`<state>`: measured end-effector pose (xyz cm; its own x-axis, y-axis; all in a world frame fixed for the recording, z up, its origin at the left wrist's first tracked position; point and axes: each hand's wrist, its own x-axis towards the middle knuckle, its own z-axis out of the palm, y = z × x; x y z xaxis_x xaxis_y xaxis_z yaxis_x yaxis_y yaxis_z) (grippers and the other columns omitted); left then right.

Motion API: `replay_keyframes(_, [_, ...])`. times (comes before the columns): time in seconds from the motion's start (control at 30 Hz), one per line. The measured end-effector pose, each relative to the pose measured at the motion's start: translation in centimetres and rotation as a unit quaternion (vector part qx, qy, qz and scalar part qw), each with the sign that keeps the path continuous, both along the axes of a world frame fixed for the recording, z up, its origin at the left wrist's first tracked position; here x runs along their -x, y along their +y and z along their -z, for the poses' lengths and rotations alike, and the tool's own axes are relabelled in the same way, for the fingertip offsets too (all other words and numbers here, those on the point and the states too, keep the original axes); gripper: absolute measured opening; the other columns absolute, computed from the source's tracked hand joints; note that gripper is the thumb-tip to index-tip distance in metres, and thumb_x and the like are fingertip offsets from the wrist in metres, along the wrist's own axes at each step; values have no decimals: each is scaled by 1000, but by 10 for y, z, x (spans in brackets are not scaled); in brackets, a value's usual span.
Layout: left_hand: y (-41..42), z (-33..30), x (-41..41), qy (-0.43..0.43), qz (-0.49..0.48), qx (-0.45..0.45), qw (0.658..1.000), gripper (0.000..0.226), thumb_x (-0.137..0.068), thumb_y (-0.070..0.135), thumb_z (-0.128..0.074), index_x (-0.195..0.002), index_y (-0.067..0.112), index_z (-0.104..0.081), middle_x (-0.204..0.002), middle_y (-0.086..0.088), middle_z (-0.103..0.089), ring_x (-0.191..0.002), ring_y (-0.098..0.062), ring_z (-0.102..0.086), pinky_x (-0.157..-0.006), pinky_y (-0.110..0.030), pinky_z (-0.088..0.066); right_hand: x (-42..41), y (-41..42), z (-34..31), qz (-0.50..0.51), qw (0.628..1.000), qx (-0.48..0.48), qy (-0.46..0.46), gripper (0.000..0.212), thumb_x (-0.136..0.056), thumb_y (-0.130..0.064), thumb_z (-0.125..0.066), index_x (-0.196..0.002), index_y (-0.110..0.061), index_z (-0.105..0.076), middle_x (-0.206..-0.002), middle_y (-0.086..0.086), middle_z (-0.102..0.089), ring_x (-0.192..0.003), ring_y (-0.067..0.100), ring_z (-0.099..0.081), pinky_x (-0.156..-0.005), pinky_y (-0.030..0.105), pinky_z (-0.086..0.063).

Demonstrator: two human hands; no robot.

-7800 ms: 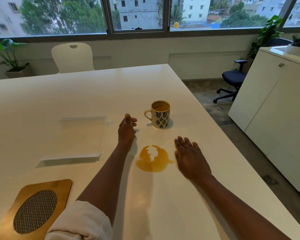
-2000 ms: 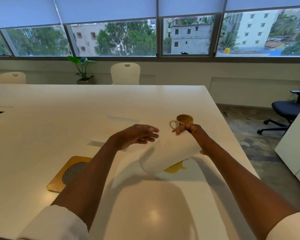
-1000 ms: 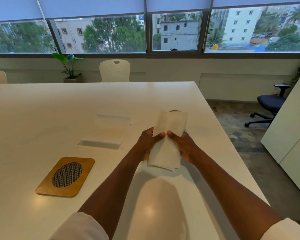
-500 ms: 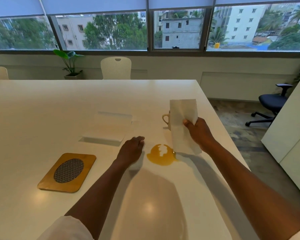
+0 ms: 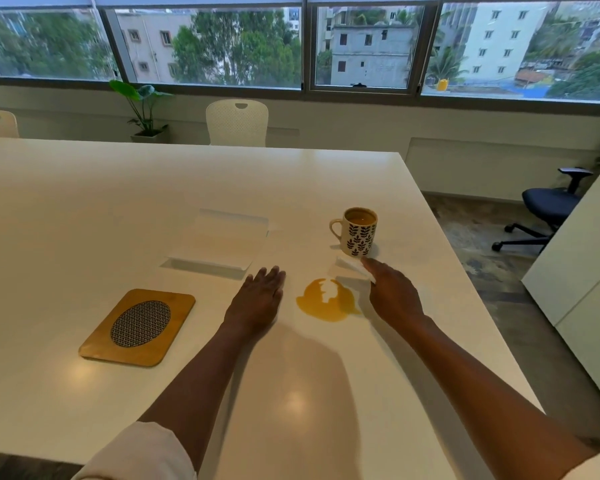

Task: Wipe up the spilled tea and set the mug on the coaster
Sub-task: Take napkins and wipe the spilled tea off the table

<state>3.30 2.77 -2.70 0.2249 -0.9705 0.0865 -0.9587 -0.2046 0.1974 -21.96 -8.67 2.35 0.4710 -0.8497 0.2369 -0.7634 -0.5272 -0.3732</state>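
On the white counter (image 5: 84, 237) there are one mug (image 5: 358, 232), one tea puddle (image 5: 326, 301), one wooden coaster (image 5: 137, 327) with a round woven inset, one stack of white paper napkins (image 5: 219, 242), and one loose folded napkin (image 5: 350, 270) under the right hand (image 5: 394, 294). Two white chairs stand at the far side of the counter, and one dark office chair (image 5: 548, 206) sits on the floor to the right. The right hand lies palm down with its fingers closed over the folded napkin, pressing it to the counter just right of and slightly beyond the puddle; the napkin's free end pokes out past the fingertips and ends just beside the mug's base. The left hand (image 5: 260, 297) rests flat and spread, holding nothing, just left of the puddle. The puddle lies between the two hands, its long axis running left to right. The mug stands upright beyond the right hand, filled with tea, its handle pointing left. The coaster lies well to the left of the mug, near the left forearm, with its long axis running left to right and turned slightly.
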Motion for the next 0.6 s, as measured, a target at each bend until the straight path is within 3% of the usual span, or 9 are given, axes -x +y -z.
replay_keyframes(0.13, [1, 0, 1, 24, -7, 8, 1000, 52, -105, 25, -22, -156, 21, -18, -165, 2, -14, -152, -18, -10, -123, -38, -11, -13, -3, 17, 11, 996, -45, 76, 55, -93, -4, -40, -146, -16, -37, -147, 9, -46, -133, 31, -44, -108, 49, -37])
replay_keyframes(0.27, [1, 0, 2, 66, -14, 21, 997, 51, -105, 29, -21, -156, 19, -22, -164, 3, -17, -152, -15, -11, -123, -36, -9, -24, -3, 33, -11, 987, -92, 132, 54, -104, -32, -32, -154, -17, -20, -163, 8, -16, -151, 30, -10, -120, 54, -9])
replay_keyframes(0.33, [-1, -2, 1, 98, -17, 10, 995, 51, -106, 31, -21, -155, 17, -22, -164, 1, -16, -152, -15, -11, -123, -36, -8, -31, -4, 33, -20, 987, -96, 129, 55, -105, -41, -26, -155, -19, -18, -164, 7, -13, -151, 31, -6, -119, 55, -6])
replay_keyframes(0.47, [-3, -3, -7, 127, -15, 2, 992, 49, -107, 24, -24, -154, 10, -22, -164, -6, -16, -152, -20, -11, -123, -37, -8, -48, -2, 28, -47, 984, -125, 116, 55, -106, -42, -22, -156, -22, -12, -165, 5, -9, -152, 27, -3, -121, 53, -3])
replay_keyframes(0.6, [-1, -5, -8, 240, -42, 52, 968, 52, -107, 34, -19, -153, 12, -29, -162, -3, -25, -151, -15, -16, -123, -31, -7, -66, 12, 30, -85, 983, -131, 95, 61, -104, -48, -19, -156, -19, -10, -165, 5, -11, -152, 24, -2, -121, 48, 2])
